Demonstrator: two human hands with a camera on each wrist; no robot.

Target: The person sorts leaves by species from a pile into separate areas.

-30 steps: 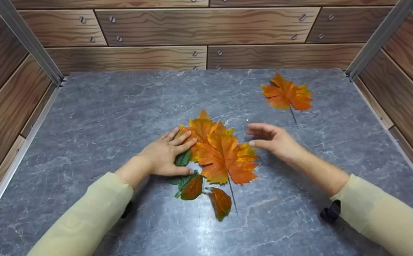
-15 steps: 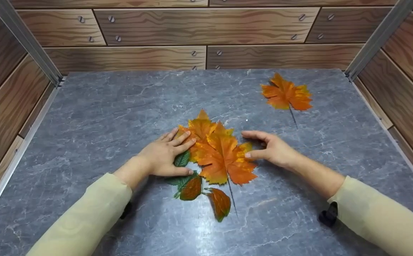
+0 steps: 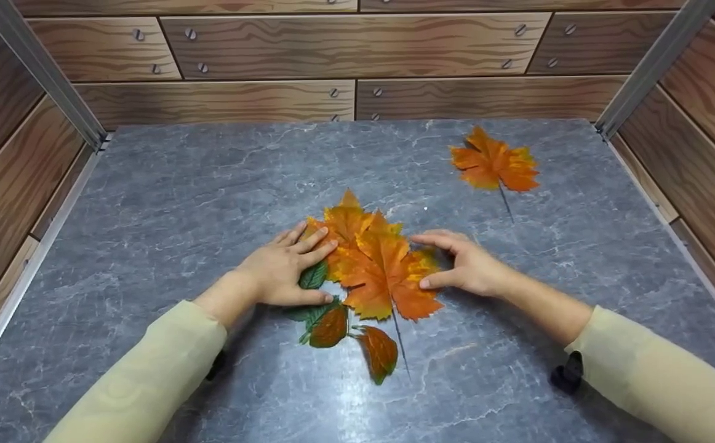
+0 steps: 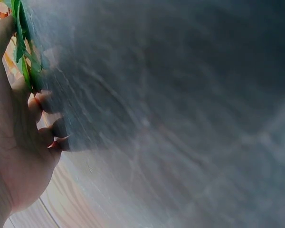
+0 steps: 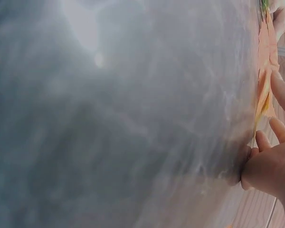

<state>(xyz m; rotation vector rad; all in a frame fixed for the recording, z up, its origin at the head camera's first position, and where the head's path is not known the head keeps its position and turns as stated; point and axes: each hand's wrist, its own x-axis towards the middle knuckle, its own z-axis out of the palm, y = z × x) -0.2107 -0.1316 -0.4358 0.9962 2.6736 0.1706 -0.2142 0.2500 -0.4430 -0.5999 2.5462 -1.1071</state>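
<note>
Two overlapping orange maple leaves lie mid-table in the head view: the front one (image 3: 384, 264), with a dark stem, partly covers the rear one (image 3: 348, 221). Spread fingers of my left hand (image 3: 277, 267) rest on the rear leaf's left edge. Its thumb lies by a sprig of green leaves (image 3: 313, 274), partly hidden under the hand, with two brownish-red leaves (image 3: 380, 354). At the front leaf's right edge is my right hand (image 3: 474, 267), thumb over the leaf and index finger reaching along its upper side. The right wrist view shows the thumb (image 5: 281, 92) against the orange leaf (image 5: 266, 61).
Another orange maple leaf (image 3: 495, 161) with a dark stem lies alone at the back right of the grey marbled table (image 3: 210, 178). Wood-patterned walls (image 3: 357, 46) stand at the back and both sides, with metal posts (image 3: 43, 74) at the corners.
My right hand has come left and nearer to me, from beside the front maple leaf to over its right edge. The left hand has stayed in place.
</note>
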